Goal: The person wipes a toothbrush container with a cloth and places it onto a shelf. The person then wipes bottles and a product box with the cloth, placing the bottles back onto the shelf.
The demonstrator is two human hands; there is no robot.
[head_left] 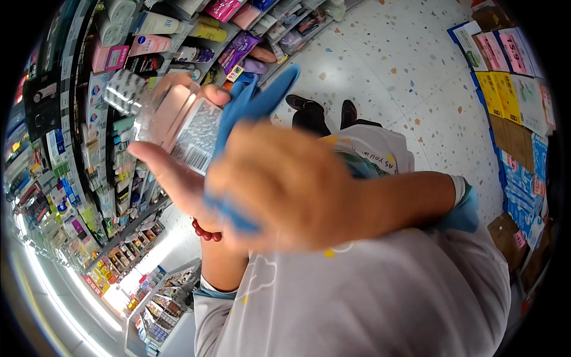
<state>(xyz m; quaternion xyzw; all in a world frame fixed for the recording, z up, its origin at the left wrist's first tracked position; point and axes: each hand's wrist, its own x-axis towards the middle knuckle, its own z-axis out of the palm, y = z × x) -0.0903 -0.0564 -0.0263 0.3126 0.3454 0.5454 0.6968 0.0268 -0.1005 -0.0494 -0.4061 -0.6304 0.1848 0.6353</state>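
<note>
My left hand (181,187), with a dark red bead bracelet (206,231) at its wrist, is wrapped round a clear bottle (163,125). The bottle is tilted, and its shiny patterned cap (126,92) points toward the shelves. A white label with small print and a barcode (199,134) faces me. My right hand (279,184), smeared by motion, is closed on a blue cloth (256,104). One end of the cloth sticks up beyond the knuckles, while another part shows below the hand. The cloth lies against the label end of the bottle; the bottle's base is hidden.
Shelves with tubes, bottles and boxes (151,44) run along the left and top. A grey display stand (163,309) with small goods is at lower left. Blue-edged stacked boxes (499,95) line the right. My shoes (350,113) stand on a speckled floor (392,65).
</note>
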